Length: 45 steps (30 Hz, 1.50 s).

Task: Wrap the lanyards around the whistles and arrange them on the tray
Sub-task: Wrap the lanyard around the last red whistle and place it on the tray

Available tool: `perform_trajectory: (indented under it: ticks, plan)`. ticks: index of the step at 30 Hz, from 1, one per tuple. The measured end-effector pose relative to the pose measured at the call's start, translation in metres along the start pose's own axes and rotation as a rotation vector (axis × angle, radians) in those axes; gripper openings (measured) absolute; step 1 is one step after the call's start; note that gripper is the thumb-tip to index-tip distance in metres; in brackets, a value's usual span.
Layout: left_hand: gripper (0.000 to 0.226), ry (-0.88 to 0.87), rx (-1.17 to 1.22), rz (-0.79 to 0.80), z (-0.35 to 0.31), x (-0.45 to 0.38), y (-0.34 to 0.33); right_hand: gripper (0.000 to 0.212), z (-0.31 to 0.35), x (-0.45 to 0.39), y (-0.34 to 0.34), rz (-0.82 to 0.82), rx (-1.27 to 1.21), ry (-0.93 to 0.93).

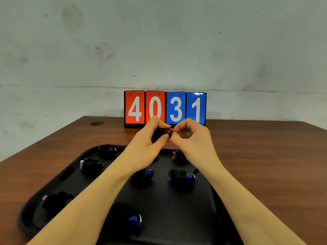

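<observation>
**Op A:** On my feed there's a stained grey plaster wall (159, 41) at the back and a brown wooden table (265, 156) running up to it. A flip scoreboard with two red and two blue number cards (165, 108) stands at the table's far edge and reads 4031. How do the hands look to you?

**Op B:** I see both forearms reaching forward over the black plastic tray (177, 209), the hands raised above its far rim and meeting in front of the scoreboard. The left hand (150, 138) has its fingers curled, thumb underneath, gripping a small red whistle wound in black lanyard (168, 131). The right hand (191, 137) is curled too, its thumb and forefinger pinching the red end of that same whistle.

**Op A:** So the whistle sits between the two hands, in the air?

**Op B:** Yes, off the tray, just beyond its far edge. I can't tell how much lanyard is wound; the left palm hides most of it.

**Op A:** And on the tray?

**Op B:** I count wrapped bundles lying apart from each other: a blue whistle bound in black cord (180, 175) under the right wrist, another blue one (143, 174) beside the left forearm, a red one (178, 155) near the far rim, and a white-tipped one (91, 165) at the left.
</observation>
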<state>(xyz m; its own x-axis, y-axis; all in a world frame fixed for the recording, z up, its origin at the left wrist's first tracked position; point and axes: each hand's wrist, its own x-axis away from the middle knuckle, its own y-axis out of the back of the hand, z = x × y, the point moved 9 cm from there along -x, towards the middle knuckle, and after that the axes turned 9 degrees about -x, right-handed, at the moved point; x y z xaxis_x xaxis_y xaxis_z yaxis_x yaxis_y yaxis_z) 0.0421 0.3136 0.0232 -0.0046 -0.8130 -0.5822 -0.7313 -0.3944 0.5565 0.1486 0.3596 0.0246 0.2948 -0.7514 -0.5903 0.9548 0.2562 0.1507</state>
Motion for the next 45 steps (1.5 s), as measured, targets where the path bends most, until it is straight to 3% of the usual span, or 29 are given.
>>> perform_trajectory:
  ticks: [11,21,31,37,45]
  plan:
    - [0.013,0.004,-0.016,0.008,0.004,-0.002,-0.004,0.020,-0.007,-0.001,-0.001,-0.046,-0.055,-0.027]
    - [0.021,0.055,0.006,-0.090,0.008,-0.001,0.005,0.023,0.001,-0.002,-0.003,0.061,-0.150,0.001]
    - [0.020,0.096,0.021,-0.038,0.009,0.001,0.001,0.020,0.000,-0.003,-0.003,0.072,-0.075,0.013]
    - [0.017,0.160,0.227,0.003,0.011,-0.001,-0.001,0.013,0.004,-0.005,-0.003,0.164,-0.143,0.032]
    - [0.017,0.194,0.332,-0.018,0.010,-0.002,0.004,0.010,0.005,-0.003,-0.006,0.283,-0.302,0.005]
